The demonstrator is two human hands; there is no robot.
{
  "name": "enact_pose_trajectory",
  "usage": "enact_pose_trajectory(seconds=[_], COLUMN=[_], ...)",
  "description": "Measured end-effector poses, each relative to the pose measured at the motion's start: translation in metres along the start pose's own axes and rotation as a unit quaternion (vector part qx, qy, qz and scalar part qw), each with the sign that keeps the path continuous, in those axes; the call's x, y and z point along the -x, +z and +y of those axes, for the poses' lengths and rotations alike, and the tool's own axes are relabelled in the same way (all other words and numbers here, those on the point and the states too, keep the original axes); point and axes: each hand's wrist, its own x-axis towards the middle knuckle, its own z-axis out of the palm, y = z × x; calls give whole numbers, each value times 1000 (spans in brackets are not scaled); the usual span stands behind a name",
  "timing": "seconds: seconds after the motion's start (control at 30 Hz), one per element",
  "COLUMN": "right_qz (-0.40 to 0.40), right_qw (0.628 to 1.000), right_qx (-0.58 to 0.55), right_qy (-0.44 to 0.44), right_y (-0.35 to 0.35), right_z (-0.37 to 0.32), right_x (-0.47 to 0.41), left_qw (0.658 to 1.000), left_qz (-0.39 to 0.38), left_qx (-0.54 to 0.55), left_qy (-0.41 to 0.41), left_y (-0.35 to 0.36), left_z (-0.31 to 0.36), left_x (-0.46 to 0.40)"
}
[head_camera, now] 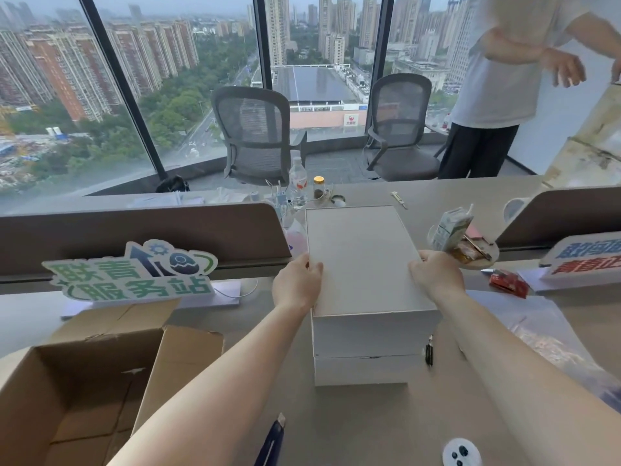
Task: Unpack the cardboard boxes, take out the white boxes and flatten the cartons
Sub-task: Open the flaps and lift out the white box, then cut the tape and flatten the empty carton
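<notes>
My left hand (297, 284) and right hand (437, 275) clamp curled fingers on both sides of the top white box (363, 260), squaring it on 2 others mid-frame, clear of the open carton (84, 391) lower left.

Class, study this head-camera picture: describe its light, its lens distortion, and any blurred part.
Head view: soft overcast daylight from the windows, faint shadows; wide-angle lens bends the dark window frames outward; the top white cardboard box, held between left hand and right hand, looks sharp; the standing person's hand is motion-blurred.
</notes>
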Motion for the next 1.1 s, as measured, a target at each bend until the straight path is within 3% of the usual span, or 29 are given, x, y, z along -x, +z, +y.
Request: enact_pose_trajectory(seconds=[0.13,0.23,0.33,0.63,0.9,1.1], right_qz=[9,85,99,-46,-154,-147], right_qw=[997,985,964,933,912,930], right_qx=[71,59,-2,0,35,58], right_qy=[-13,-141,-246,-358,-380,-333], right_y=[0,14,39,152,269,316], right_z=[-15,-44,-78,-125,-148,-143], right_x=[15,50,94,205,326,392], left_qw=[998,990,986,994,1000,987], left_qz=[-31,-43,-42,58,25,-57], left_qx=[58,132,161,95,5,-112], left_qy=[11,16,2,-15,-15,95], left_y=[-3,-12,-30,-133,-215,-259], left_z=[-10,-27,-51,-184,-328,-416], left_x=[2,15,36,94,146,184])
